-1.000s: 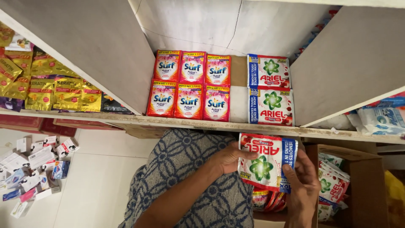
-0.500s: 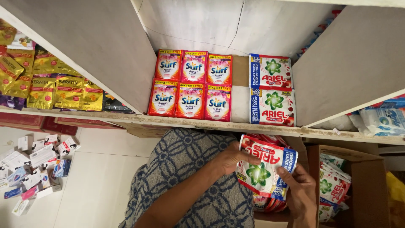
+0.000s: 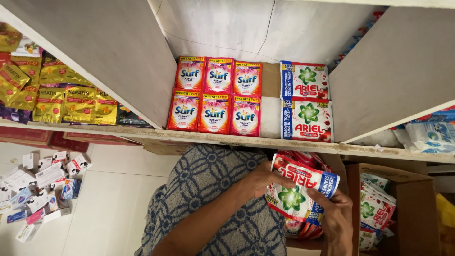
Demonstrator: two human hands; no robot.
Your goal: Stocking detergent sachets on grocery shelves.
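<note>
Both hands, left hand (image 3: 262,181) & right hand (image 3: 335,216), pinching stack of white-red-blue plastic detergent sachets (image 3: 299,193) just below white shelf edge (image 3: 227,138), beside open cardboard box (image 3: 416,189).

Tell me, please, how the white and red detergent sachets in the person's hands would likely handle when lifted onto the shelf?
The detergent sachets look like soft pouches, so they probably flex rather than stay stiff. Their glossy film may be slippery, which could be why both the left hand and right hand grip the stack. Flat ones on the shelf seem unlikely to roll.
</note>
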